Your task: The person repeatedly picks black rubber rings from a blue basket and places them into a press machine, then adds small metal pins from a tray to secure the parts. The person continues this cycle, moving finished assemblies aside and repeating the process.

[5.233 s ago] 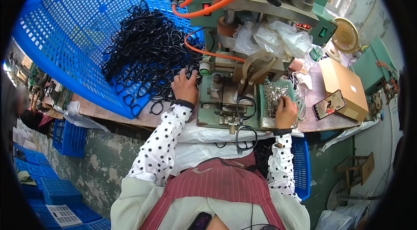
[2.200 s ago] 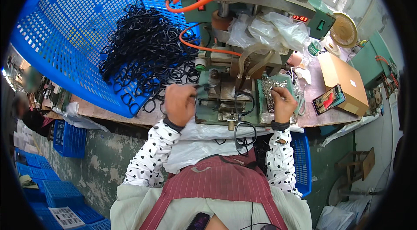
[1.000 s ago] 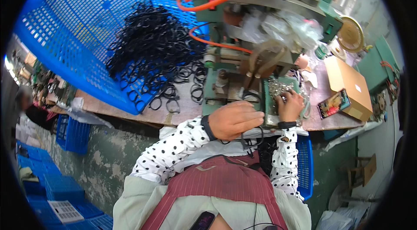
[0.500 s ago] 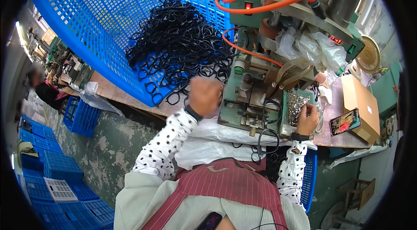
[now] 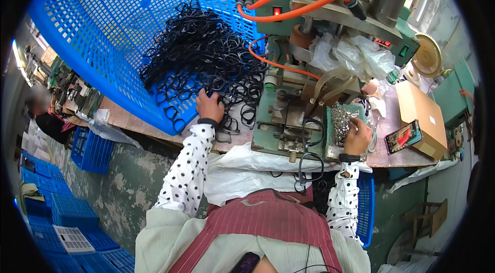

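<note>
Clerk: Hidden or cut off?

Checker: Clock centred on the view. Left hand (image 5: 210, 107), half past nine: fingers bent into the near edge of the black frames (image 5: 206, 56), tips concealed; cannot tell whether it grasps one. Right hand (image 5: 358, 136), just past three: fingertips drawn together over small metal parts (image 5: 341, 118); any pinched piece is covered. Machine (image 5: 309, 79), one o'clock: cylinders cut off by the upper edge.

Clerk: Containers?

Checker: Large blue basket (image 5: 121, 100), ten o'clock, tipped on its side, frames spilling from its mouth onto the counter (image 5: 381, 157). Green tray (image 5: 328, 131), three o'clock, beside the machine, holding the metal parts. Lower blue basket (image 5: 366, 206), four o'clock, partly behind the right sleeve (dark contents alongside, hard to make out).

Clerk: Counts?

Checker: Hands, two. Hanging frame (image 5: 307, 149) at the machine's front, four o'clock: one, two rims, one above the other. Cylinders, three visible. Phone (image 5: 403, 137), one, against one carton (image 5: 425, 118), three o'clock. Heaped frames: too tangled to count.
</note>
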The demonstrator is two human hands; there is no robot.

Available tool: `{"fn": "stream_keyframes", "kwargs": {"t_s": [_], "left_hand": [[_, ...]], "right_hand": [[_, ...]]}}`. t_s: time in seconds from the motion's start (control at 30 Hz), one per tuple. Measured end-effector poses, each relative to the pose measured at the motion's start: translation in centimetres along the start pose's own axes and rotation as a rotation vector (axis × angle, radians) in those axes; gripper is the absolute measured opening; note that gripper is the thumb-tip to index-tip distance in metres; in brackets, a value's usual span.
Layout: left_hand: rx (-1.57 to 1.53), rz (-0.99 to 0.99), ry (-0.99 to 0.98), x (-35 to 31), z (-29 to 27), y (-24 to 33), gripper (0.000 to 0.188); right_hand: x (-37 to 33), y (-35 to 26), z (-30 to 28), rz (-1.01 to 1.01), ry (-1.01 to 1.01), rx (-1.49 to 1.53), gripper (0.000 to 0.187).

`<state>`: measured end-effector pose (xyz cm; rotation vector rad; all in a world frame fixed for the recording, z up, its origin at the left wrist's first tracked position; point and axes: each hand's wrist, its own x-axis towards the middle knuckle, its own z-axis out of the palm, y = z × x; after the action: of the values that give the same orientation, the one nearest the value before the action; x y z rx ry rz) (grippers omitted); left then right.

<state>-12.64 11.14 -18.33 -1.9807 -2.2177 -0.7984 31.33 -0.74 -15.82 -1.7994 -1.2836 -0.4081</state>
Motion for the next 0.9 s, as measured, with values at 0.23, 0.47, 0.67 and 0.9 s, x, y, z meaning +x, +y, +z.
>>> {"fn": "stream_keyframes", "kwargs": {"t_s": [0.23, 0.47, 0.67, 0.9], "left_hand": [[0.057, 0.467, -0.246, 0.1, -6.2, 1.0, 0.022], [-0.443, 0.218, 0.051, 6.1, -9.9, 5.7, 0.014], [-0.077, 0.329, 0.008, 5.0, -10.1, 5.8, 0.026], [-0.732, 0.412, 0.284, -4.8, -12.9, 12.9, 0.010]], "right_hand": [[1.3, -6.1, -2.4, 0.209, -0.192, 0.588, 0.014], [1.7, -13.8, -6.4, 0.427, -0.402, 1.111, 0.029], [1.9, -14.4, -5.3, 0.472, -0.448, 1.075, 0.046], [1.0, -16.6, -3.3, 0.415, -0.239, 1.129, 0.044]]}}
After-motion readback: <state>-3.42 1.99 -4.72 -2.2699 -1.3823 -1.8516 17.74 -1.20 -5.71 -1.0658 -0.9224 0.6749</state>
